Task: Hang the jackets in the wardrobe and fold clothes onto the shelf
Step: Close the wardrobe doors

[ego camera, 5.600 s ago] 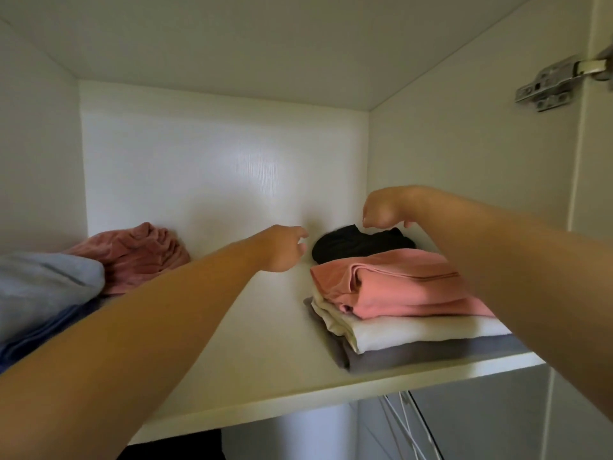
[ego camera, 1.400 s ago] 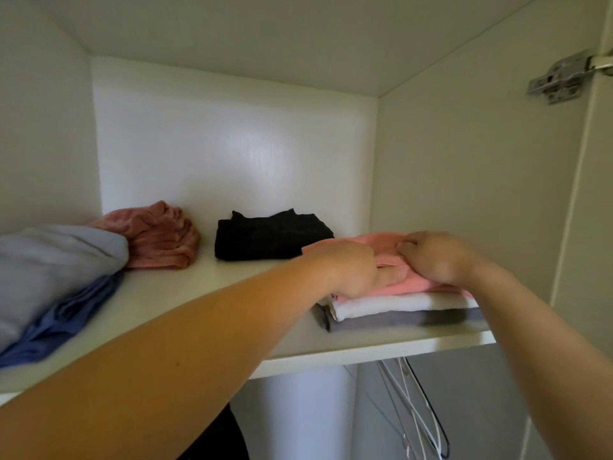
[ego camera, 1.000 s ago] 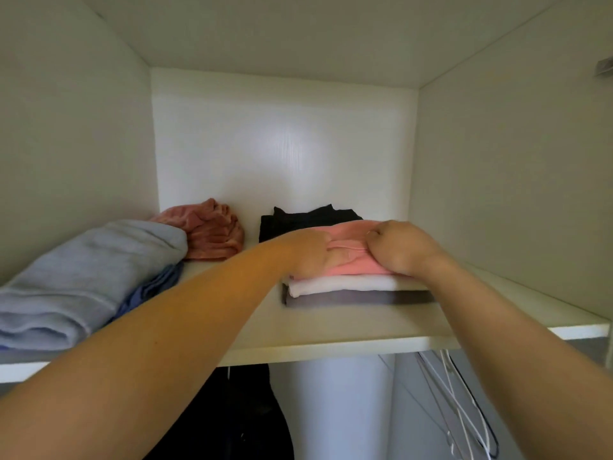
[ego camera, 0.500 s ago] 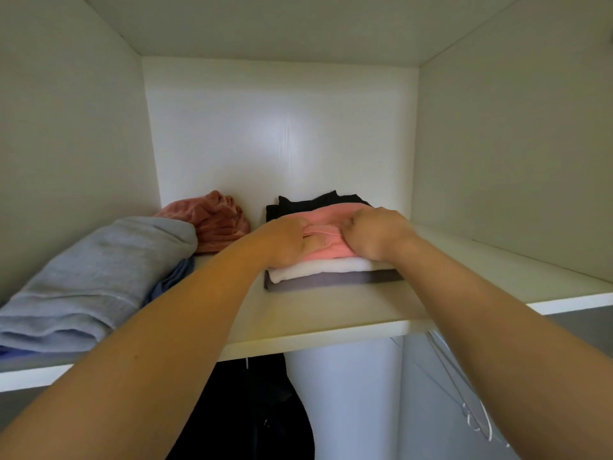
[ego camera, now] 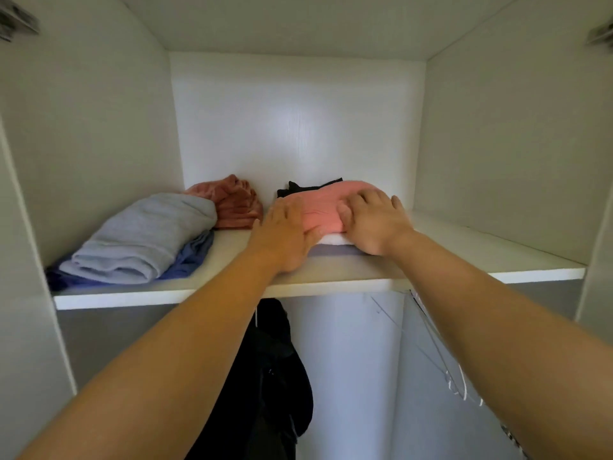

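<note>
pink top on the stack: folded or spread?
Folded: the pink top sits as a compact bundle atop a white garment, left hand and right hand pressing it.

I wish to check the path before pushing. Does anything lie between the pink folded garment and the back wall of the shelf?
Yes. A black garment lies directly behind the pink folded garment, between it and the back wall. The left hand and right hand rest on the pink one, nothing between.

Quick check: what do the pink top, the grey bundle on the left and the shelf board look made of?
Pink top: soft matte knit cloth, probably; it creases and dents. Grey bundle: thicker jersey or fleece, seemingly; matte, rounded folds. Shelf board: likely white laminated board; smooth, crisp straight edge.
</note>
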